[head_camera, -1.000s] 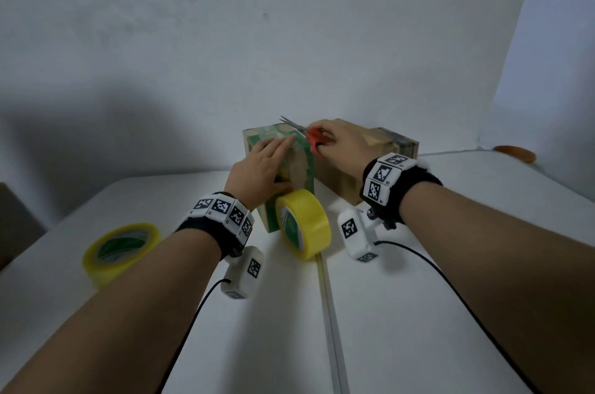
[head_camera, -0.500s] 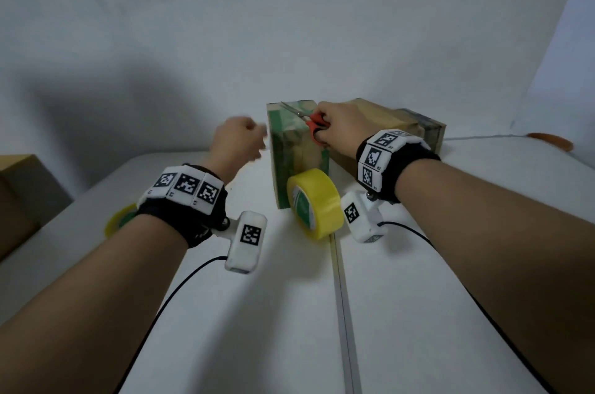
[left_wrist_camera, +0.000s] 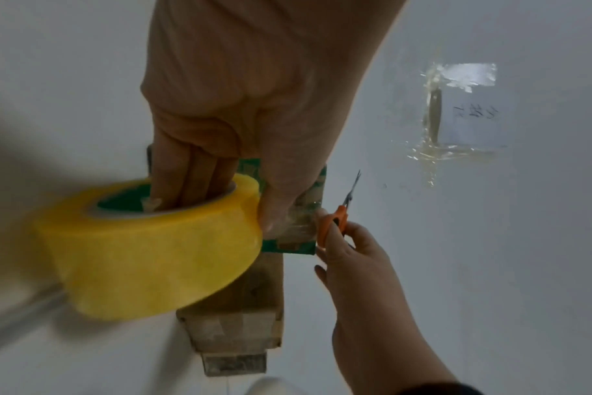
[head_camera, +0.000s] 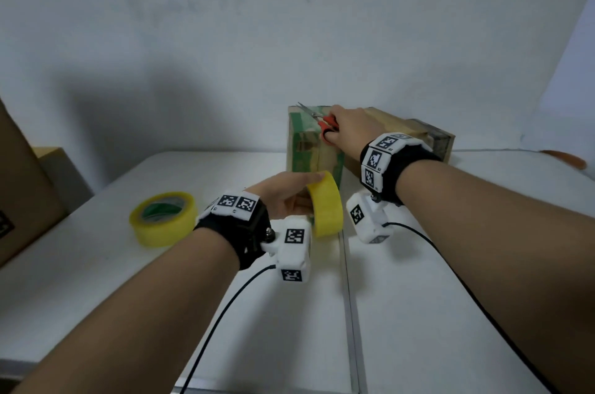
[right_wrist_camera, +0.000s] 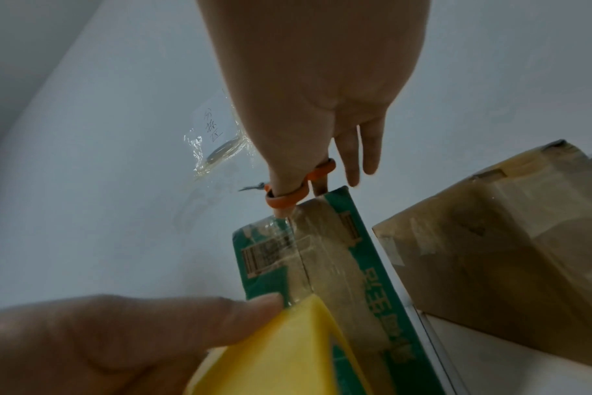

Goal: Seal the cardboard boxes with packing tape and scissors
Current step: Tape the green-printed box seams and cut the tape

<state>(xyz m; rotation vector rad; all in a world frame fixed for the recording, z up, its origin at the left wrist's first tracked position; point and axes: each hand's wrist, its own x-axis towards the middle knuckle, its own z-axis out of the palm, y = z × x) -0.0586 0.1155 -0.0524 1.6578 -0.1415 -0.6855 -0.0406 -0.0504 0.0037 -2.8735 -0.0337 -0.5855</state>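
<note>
A green-printed cardboard box (head_camera: 307,149) stands on the white table, with clear tape running down its front face (right_wrist_camera: 325,256). My left hand (head_camera: 291,197) grips a yellow tape roll (head_camera: 326,203) at the foot of that face, fingers inside the core (left_wrist_camera: 190,181) and thumb on the outer band. My right hand (head_camera: 349,133) rests on the box's top and holds orange-handled scissors (head_camera: 322,121), thumb through one loop (right_wrist_camera: 286,196). The blades (left_wrist_camera: 352,189) point up and left, nearly together.
A second taped brown box (head_camera: 415,139) sits right behind the green one. Another yellow tape roll (head_camera: 164,216) lies flat at the left. Large cardboard boxes (head_camera: 22,200) stand at the far left edge. A seam (head_camera: 349,297) splits the table down the middle.
My left hand left the box's face, swung out to the left, then came back down and took hold of the yellow tape roll at the box's foot. My right hand kept the scissors on top.
</note>
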